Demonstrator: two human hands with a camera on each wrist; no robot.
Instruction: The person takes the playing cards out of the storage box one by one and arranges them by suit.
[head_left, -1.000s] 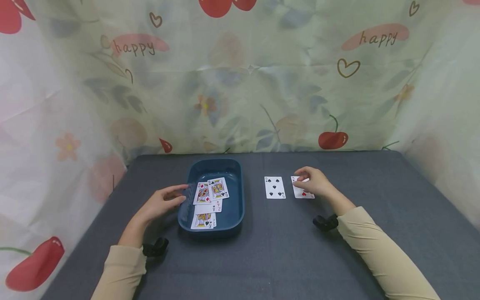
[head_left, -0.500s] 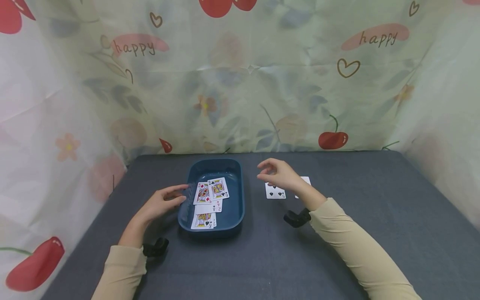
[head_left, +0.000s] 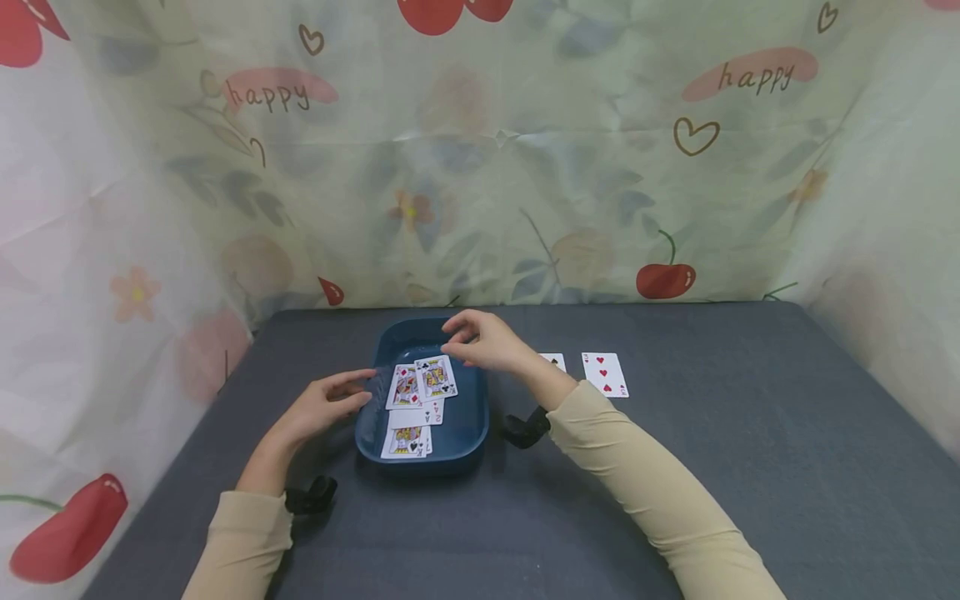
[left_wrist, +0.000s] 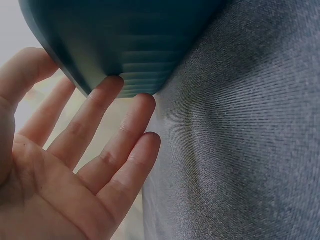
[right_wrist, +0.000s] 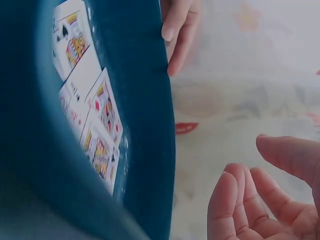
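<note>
Head view: dark blue tray [head_left: 467, 421] on the grey desk [head_left: 540, 517], left of centre in the frame. Playing cards lie face up in it, partly overlapping: face card of diamonds [head_left: 401, 388] at upper left of the pile, face card of clubs [head_left: 437, 378] lapping it on the right, pale card with a corner "2" [head_left: 417, 414] below these, king of spades [head_left: 405, 442] at the bottom.

Left hand [head_left: 318, 408], left of the tray: thumb and fingers reach its left rim. Left wrist view shows the fingers spread, nearly straight, beside the tray's outer wall; which of them press on it cannot be told.

Right hand [head_left: 486, 340], over the tray's upper right corner in the head view: fingers gently bent, lying close to one another. Right wrist view has the thumb well apart from them, backdrop visible through the gap, and the hand at lower right, apart from the tray.

On the desk right of the tray: heart card [head_left: 604, 375], face up, in full view; left of it, spade card [head_left: 554, 360], mostly hidden behind the right forearm.

Both wrists carry a black device, beige sleeves behind. Printed curtain [head_left: 510, 192] fills the upper frame, with cherries, flowers and the word "happy".
</note>
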